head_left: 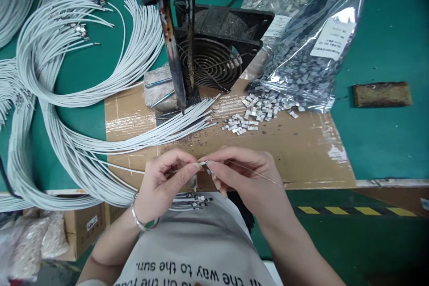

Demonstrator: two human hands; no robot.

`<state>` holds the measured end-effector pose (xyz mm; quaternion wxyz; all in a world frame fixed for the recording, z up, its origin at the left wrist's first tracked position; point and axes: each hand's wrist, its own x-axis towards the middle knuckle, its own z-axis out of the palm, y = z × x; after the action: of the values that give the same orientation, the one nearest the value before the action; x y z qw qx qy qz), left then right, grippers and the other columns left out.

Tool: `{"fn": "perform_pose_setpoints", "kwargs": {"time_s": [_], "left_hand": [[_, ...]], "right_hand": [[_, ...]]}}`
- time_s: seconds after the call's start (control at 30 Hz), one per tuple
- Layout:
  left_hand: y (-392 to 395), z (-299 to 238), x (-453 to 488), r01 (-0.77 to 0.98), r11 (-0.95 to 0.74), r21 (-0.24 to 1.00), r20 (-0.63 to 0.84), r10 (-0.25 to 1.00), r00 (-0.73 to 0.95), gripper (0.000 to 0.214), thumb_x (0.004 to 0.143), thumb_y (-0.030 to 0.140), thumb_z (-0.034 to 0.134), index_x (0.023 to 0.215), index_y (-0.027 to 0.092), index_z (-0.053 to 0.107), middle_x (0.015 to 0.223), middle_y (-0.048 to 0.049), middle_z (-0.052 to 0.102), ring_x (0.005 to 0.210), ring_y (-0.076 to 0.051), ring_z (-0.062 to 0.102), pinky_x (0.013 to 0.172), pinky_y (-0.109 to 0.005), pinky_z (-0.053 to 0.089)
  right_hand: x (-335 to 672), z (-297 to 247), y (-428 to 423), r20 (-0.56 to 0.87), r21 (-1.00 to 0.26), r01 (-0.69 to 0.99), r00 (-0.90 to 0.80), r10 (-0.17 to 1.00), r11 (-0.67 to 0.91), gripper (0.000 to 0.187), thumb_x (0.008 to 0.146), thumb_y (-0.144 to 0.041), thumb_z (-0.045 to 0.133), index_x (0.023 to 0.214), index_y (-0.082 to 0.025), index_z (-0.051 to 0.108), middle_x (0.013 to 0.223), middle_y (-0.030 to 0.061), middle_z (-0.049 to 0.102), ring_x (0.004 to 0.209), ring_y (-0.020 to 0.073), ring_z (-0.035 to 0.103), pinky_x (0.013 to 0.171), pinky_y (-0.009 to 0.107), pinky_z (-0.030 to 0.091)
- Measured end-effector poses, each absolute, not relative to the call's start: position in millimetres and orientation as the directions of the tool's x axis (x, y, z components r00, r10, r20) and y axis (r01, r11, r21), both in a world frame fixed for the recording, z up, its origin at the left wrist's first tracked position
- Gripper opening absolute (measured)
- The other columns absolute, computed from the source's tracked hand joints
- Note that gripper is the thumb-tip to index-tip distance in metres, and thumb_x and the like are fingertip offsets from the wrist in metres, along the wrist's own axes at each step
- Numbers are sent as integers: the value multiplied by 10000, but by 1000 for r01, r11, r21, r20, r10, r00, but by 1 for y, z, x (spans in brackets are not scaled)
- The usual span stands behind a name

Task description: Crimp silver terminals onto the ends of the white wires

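My left hand (167,181), with a bracelet at the wrist, pinches the end of a white wire (129,169) between thumb and forefinger. Thumb and forefinger of my right hand (250,172) are closed on a small metal terminal (207,163) at that wire end, so the fingertips nearly meet. A thin strand of solder wire (264,176) runs from the right fingers across the back of that hand. Just beyond my hands lies a fanned bundle of white wires (161,136). Loose metal terminals (264,109) are heaped to its right.
A soldering iron (174,60) hangs tip-down above the wires, before a dark fan (214,62). Cardboard (301,156) covers the green bench. A bag of terminals (301,62), a brown block (381,94) and coiled wire bundles (36,67) surround it. Finished-looking wire ends (197,201) rest at my lap.
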<state>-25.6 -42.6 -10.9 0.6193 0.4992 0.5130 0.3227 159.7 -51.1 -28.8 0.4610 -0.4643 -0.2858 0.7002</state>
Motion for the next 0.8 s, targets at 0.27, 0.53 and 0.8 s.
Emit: {"fn": "perform_pose_setpoints", "kwargs": {"time_s": [0.27, 0.53, 0.8], "left_hand": [[-40, -1, -26, 281, 122, 952, -223, 905, 362, 153, 999, 186, 682, 849, 176, 711, 657, 38, 595, 551, -67, 448, 492, -198, 330], [-43, -4, -22, 412, 21, 911, -158, 940, 301, 136, 980, 179, 671, 844, 174, 676, 621, 49, 541, 519, -72, 383, 473, -215, 290], [-31, 0, -18, 222, 371, 902, -423, 862, 280, 164, 899, 255, 740, 794, 169, 648, 624, 27, 563, 527, -77, 427, 467, -197, 306]], "right_hand": [[168, -23, -54, -384, -886, -225, -131, 914, -405, 139, 778, -320, 885, 721, -208, 827, 555, 0, 671, 443, 97, 534, 413, 221, 463], [168, -24, -56, -268, -958, -83, -74, 961, -273, 150, 846, -204, 760, 706, -215, 813, 582, -11, 675, 515, 89, 544, 477, 199, 447], [169, -30, -54, -190, -963, -174, -99, 977, -205, 117, 885, -197, 783, 789, -230, 840, 632, -3, 723, 516, 99, 600, 461, 197, 496]]}}
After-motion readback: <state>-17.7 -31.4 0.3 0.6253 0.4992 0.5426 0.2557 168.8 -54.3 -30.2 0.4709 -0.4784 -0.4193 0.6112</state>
